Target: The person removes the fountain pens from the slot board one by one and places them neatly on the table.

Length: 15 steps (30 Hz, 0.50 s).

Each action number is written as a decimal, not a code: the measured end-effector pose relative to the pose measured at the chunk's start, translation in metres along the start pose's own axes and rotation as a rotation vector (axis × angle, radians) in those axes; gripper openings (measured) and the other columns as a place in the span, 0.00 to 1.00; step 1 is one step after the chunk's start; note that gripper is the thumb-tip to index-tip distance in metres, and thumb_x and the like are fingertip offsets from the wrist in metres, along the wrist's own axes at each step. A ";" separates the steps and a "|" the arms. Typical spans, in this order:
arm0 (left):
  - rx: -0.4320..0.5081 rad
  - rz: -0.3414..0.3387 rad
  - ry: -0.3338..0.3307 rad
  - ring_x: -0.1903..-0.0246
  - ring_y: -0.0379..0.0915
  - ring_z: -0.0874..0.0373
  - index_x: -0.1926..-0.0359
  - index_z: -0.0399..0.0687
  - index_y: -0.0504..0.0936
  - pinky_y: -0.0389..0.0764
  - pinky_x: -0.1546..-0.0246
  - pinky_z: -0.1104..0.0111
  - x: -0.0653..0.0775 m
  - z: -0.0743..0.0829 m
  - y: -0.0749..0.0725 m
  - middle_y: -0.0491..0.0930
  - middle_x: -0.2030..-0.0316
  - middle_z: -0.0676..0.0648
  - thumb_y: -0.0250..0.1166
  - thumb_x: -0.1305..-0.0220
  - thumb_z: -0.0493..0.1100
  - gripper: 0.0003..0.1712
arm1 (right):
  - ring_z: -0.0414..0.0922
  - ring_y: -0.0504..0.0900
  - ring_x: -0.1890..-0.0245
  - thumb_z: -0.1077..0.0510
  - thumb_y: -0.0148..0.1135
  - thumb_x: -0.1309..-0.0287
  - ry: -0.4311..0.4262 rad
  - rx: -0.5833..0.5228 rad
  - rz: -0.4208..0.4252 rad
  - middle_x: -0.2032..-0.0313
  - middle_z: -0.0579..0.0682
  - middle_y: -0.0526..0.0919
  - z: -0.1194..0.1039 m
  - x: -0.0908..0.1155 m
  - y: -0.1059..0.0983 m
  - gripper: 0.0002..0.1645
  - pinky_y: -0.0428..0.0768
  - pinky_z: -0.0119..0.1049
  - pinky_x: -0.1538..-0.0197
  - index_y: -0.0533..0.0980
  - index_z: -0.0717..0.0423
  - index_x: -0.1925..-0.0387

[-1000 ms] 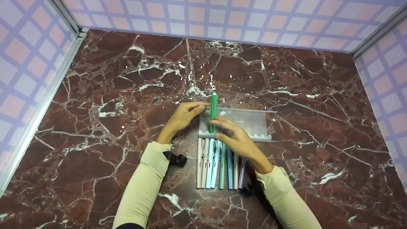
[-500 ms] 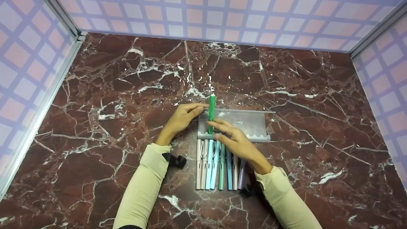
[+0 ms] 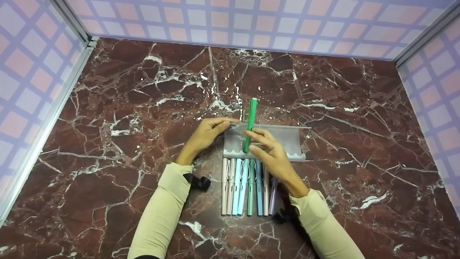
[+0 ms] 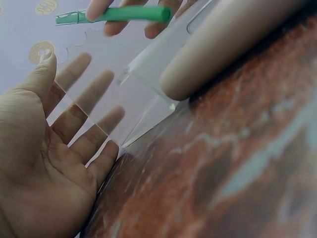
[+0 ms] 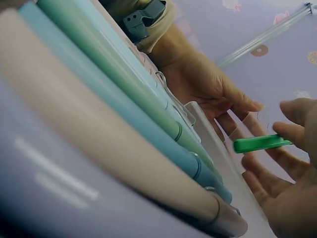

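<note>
My right hand (image 3: 273, 154) pinches a green clip pen (image 3: 252, 115) between thumb and fingers. Held nearly upright, the pen leans slightly right over a clear plastic pen stand (image 3: 284, 138) with scalloped notches. In the left wrist view, the green pen (image 4: 133, 14) lies across the fingers above the clear panel (image 4: 114, 99). My left hand (image 3: 206, 133) is at the stand's left end, its straight fingers behind the see-through panel and its thumb on the near side. Its palm (image 4: 44, 168) faces the left wrist camera.
In front of the stand lies a side-by-side row of several pens (image 3: 250, 196) in pinkish beige, light blue, green, blue and purple. My right forearm partly covers the row's right end. Patterned walls (image 3: 230, 25) enclose the dark red marbled table (image 3: 125, 97).
The right hand has moved a little to the right with the green pen, which now sits higher and tilts right. The left hand has stayed at the stand's left end.
</note>
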<state>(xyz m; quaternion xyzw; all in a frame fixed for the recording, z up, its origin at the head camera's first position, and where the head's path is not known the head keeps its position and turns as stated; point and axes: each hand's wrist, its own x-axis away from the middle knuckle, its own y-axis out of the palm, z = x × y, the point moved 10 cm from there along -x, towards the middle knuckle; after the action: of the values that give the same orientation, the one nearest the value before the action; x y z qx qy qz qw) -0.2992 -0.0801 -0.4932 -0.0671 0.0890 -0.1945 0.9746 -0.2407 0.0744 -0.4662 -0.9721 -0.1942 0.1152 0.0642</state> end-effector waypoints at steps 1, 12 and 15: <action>-0.005 -0.001 0.000 0.39 0.74 0.39 0.43 0.34 0.81 0.73 0.34 0.55 -0.001 0.000 0.000 0.80 0.42 0.36 0.50 0.23 0.34 0.17 | 0.60 0.77 0.44 0.70 0.58 0.34 -0.008 -0.016 0.034 0.37 0.64 0.71 0.000 0.000 -0.004 0.23 0.81 0.38 0.42 0.73 0.69 0.38; 0.042 0.011 0.002 0.41 0.77 0.45 0.44 0.41 0.83 0.74 0.36 0.57 0.000 -0.005 -0.002 0.83 0.43 0.42 0.54 0.24 0.40 0.16 | 0.39 0.84 0.68 0.77 0.62 0.42 -0.106 -0.101 0.339 0.59 0.52 0.82 0.001 0.016 -0.047 0.09 0.85 0.29 0.65 0.79 0.80 0.59; 0.051 0.006 0.000 0.41 0.77 0.46 0.44 0.42 0.83 0.74 0.36 0.58 0.000 -0.005 -0.002 0.83 0.43 0.44 0.54 0.23 0.42 0.16 | 0.41 0.85 0.70 0.77 0.63 0.43 -0.118 -0.134 0.373 0.64 0.49 0.84 0.004 0.025 -0.056 0.09 0.86 0.30 0.65 0.79 0.81 0.60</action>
<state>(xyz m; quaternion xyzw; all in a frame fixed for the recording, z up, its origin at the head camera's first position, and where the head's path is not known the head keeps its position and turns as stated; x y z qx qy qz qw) -0.3008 -0.0823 -0.4979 -0.0419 0.0842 -0.1939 0.9765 -0.2399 0.1355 -0.4654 -0.9849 -0.0215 0.1686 -0.0344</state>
